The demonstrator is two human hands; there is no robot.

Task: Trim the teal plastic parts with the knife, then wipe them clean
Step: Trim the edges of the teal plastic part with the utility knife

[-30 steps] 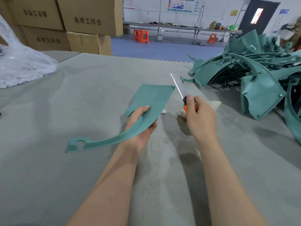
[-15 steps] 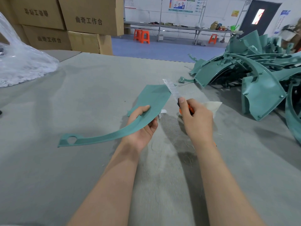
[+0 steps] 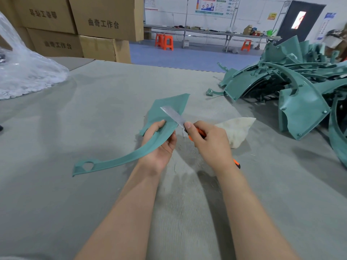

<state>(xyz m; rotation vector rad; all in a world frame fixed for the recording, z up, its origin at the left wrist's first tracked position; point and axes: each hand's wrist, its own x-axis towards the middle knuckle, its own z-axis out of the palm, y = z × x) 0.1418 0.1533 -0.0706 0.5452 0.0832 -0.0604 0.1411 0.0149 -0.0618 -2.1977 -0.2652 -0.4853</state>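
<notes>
My left hand (image 3: 159, 147) grips a teal plastic part (image 3: 169, 107) at its middle, just above the grey table. The part has a wide flat end pointing away from me and a long curved arm that ends in a holed tab (image 3: 85, 166) at the left. My right hand (image 3: 210, 143) holds an orange-handled utility knife (image 3: 173, 116). Its long silver blade lies across the right edge of the part's wide end, close to my left fingers. A whitish cloth (image 3: 237, 128) lies on the table just behind my right hand.
A big heap of teal plastic parts (image 3: 300, 91) fills the table's right side. A crumpled clear plastic bag (image 3: 24, 72) sits at the far left, with stacked cardboard boxes (image 3: 75, 29) behind it. The grey felt table (image 3: 93, 203) stretches toward me.
The knife blade has swung left and down from pointing away beside the part until it lies on the part's right edge. My left hand has kept its grip; the part's tab end dipped slightly.
</notes>
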